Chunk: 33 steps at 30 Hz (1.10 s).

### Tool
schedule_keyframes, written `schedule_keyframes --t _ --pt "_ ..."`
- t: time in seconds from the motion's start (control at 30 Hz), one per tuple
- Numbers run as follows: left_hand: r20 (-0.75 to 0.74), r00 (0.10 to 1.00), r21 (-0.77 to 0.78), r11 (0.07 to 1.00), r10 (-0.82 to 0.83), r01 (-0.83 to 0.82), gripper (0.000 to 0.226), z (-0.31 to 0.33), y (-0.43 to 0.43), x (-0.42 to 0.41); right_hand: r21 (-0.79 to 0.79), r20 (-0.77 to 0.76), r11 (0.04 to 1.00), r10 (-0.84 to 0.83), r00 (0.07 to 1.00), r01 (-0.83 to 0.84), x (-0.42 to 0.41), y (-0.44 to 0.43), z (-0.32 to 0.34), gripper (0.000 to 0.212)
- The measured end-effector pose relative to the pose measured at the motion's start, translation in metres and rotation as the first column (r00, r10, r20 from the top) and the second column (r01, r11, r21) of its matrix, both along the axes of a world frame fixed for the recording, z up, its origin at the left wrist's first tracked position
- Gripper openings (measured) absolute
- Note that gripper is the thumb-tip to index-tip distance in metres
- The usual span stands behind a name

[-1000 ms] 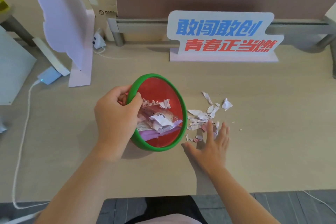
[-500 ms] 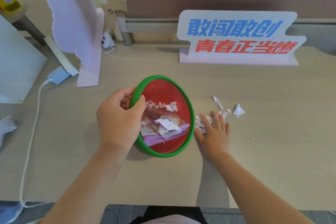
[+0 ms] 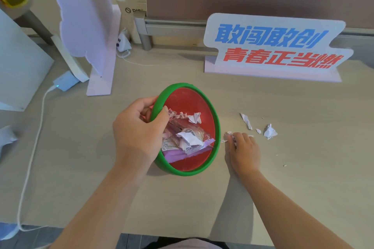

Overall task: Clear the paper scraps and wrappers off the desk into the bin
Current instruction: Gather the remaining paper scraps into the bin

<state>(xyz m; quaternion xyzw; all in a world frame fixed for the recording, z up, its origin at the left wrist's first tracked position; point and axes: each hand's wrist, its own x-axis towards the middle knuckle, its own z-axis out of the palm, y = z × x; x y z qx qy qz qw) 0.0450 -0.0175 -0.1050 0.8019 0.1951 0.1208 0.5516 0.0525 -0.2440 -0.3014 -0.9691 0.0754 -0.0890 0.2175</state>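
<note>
On pale wooden worktop, our left hand clamps rim of green-rimmed red plastic bin, tipping mouth toward scraps. Our right hand, fingers curled over torn white paper scraps, herds them binward; more scraps lie beyond. Wrappers already inside. Slogan sign well clear.

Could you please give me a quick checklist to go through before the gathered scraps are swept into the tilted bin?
1. Bin tilted with its mouth toward the scraps: ok.
2. Left hand grips the bin's rim: ok.
3. Right hand closed over the gathered scraps beside the rim: ok, though how many lie under the fingers cannot tell.
4. Room in the bin above the wrappers: ok.
5. Desk cleared: not ok; loose scraps lie apart, beyond the right hand.
6. Tiny flecks picked up: not ok.
</note>
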Motion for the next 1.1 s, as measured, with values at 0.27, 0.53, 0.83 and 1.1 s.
schedule_keyframes --t 0.27,0.53,0.83,1.1 --pt "-0.027 1.000 0.011 1.000 0.004 -0.004 0.025 0.000 0.001 0.007 -0.007 -0.281 1.000 -0.031 0.959 0.030 0.006 -0.004 0.006 0.024" --pt "-0.029 1.000 0.000 1.000 0.006 -0.006 0.025 0.009 -0.001 0.012 0.665 -0.074 0.704 -0.269 0.960 0.248 0.012 0.037 0.123 0.024" --pt "0.018 1.000 -0.013 1.000 -0.018 0.018 0.030 0.012 0.000 0.010 0.463 0.034 0.835 0.318 0.947 -0.297 0.021 0.120 0.170 0.026" --pt "0.034 0.998 0.021 0.999 -0.047 0.046 0.038 0.010 0.009 0.005 0.297 -0.006 0.844 0.470 0.883 -0.447 0.036 0.134 0.160 0.025"
